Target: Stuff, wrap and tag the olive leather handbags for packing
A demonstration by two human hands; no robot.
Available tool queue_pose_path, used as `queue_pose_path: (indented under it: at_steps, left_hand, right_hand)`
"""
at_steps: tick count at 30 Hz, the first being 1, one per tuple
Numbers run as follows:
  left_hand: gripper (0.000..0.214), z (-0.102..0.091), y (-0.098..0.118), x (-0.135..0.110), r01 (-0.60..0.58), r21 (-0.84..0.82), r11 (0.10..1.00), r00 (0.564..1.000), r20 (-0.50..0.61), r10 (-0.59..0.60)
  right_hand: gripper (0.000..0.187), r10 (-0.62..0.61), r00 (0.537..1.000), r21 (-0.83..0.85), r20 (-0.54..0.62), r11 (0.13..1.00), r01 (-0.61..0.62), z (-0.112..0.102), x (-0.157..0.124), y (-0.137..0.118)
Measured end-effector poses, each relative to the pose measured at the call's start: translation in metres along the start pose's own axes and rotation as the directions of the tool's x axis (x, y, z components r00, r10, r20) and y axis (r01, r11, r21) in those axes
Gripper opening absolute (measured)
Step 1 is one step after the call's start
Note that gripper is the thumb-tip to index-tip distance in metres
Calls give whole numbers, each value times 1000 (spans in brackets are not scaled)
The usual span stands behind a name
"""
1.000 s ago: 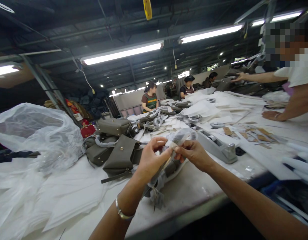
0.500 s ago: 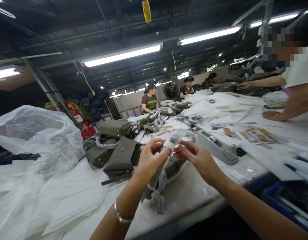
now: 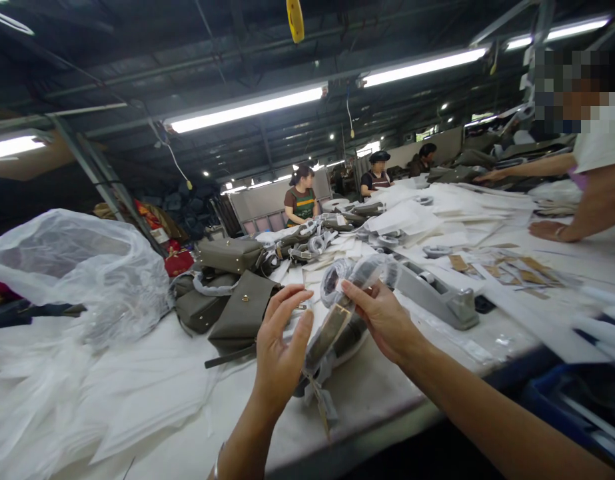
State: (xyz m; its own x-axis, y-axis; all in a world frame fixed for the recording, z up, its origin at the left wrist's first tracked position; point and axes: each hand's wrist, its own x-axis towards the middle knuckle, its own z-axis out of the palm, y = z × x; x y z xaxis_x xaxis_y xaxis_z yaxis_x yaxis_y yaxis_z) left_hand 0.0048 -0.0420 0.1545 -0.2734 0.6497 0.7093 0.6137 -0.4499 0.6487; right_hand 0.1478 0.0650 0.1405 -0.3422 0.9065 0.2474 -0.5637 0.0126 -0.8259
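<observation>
My right hand (image 3: 387, 321) pinches a dark olive bag strap (image 3: 328, 333) with a gold-coloured buckle, just above the buckle. Clear plastic film (image 3: 372, 268) covers the strap's upper part, which curves over behind my fingers. To its left my left hand (image 3: 283, 340) is open, thumb and fingers apart, with nothing seen between them. The strap runs down to a dark bag (image 3: 351, 340) lying partly under it, with wrapping and a tag-like piece (image 3: 326, 403) hanging near the table edge. My right hand hides part of the strap.
A grey tape dispenser (image 3: 440, 293) stands right of my right hand. Olive bags (image 3: 244, 310) lie to the left, beside white sheets (image 3: 152, 400) and a large clear plastic bag (image 3: 102, 267). A co-worker's arm (image 3: 594, 200) leans on the table at right; other people sit farther back.
My left hand has let go of the strap and moved left and down, its fingers opening. My right hand now grips the strap higher up, and the buckle shows.
</observation>
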Motion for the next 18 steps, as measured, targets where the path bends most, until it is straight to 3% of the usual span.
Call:
queue_pose_path:
  at_steps: [5, 7, 10, 12, 14, 18]
  left_hand:
    - [53, -14, -53, -67, 280, -102, 955, 957, -50, -286]
    - [76, -11, -78, -96, 332, -117, 936, 938, -66, -341]
    - [104, -3, -109, -126, 381, -97, 920, 924, 6, -382]
    - [107, 2, -122, -131, 443, -49, 895, 897, 27, -442]
    - [103, 5, -129, -123, 498, -23, 867, 867, 32, -497]
    - [70, 7, -130, -84, 572, -33, 819, 818, 92, -567]
  right_hand:
    - [38, 46, 999, -27, 4, 999, -46, -6, 11, 13]
    - [38, 48, 998, -45, 48, 998, -46, -11, 17, 17]
    - [43, 101, 978, -86, 184, 993, -86, -23, 26, 23]
    - [48, 109, 972, -166, 210, 983, -74, -36, 30, 28]
    - [50, 74, 985, -263, 154, 964, -32, -51, 30, 34]
    - [49, -60, 998, -472, -16, 880, 46, -86, 14, 53]
